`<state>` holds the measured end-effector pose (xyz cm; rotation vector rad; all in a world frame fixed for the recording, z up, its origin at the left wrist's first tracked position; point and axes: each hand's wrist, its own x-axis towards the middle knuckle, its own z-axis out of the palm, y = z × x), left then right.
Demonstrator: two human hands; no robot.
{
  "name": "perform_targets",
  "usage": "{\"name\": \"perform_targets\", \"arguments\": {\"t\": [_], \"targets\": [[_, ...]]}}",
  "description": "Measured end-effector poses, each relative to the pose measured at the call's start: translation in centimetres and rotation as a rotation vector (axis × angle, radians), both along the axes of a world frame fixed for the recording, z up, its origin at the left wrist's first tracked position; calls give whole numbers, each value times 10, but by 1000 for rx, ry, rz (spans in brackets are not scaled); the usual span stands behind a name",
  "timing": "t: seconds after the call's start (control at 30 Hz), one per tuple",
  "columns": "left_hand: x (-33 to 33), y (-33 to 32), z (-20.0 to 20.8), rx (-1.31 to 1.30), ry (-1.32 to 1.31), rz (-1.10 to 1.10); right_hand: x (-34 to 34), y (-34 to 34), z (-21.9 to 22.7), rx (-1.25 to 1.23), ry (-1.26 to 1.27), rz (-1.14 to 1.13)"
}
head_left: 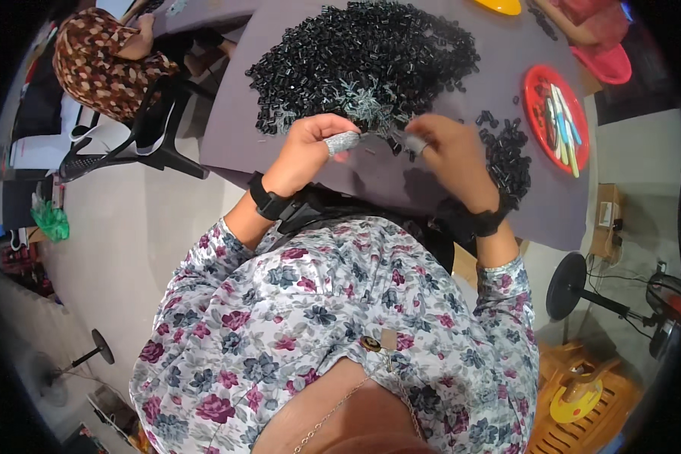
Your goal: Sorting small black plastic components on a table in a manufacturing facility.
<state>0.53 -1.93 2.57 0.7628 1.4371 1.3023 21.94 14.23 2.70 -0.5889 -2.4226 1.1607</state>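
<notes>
My left hand [303,151] is closed in a pinch over the near edge of the pile, with silvery-grey wrap around a finger. Whatever its fingertips hold is too small to make out. Across a short gap, my right hand [454,159] has its fingers curled together, slightly blurred, also with grey wrap on a finger. Its fingertips hide what they hold. A small black piece [395,144] shows beside them; I cannot tell whether it is held. Beyond both hands spreads a large heap of small black plastic pieces [356,53], with thin grey pin-like bits [367,102] on its near side.
A smaller group of black pieces [508,163] lies beside my right wrist. Right of it, a red plate [534,83] holds several knife-like tools. The table [231,113] has a grey cover. Other people sit at the far left [102,64] and far right [609,26].
</notes>
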Motion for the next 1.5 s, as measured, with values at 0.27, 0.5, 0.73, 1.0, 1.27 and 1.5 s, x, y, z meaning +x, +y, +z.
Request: {"name": "perform_targets", "arguments": {"t": [0.27,0.5,0.73,1.0,1.27,1.5], "targets": [[-11,1,-9,41,-115,-6,-25,-8,-27,289,-198,72],[-11,-4,-8,19,-105,30,-17,-4,-19,290,-132,54],[-10,-5,-7,19,-100,1,-1,-4,-14,288,-76,46],[-4,1,3,34,-67,-50,-1,-4,11,-493,88,-28],[8,8,15,100,-18,-136,-11,-21,17,-555,255,66],[5,4,13,89,2,-151,-13,-17,16,-419,241,91]]}}
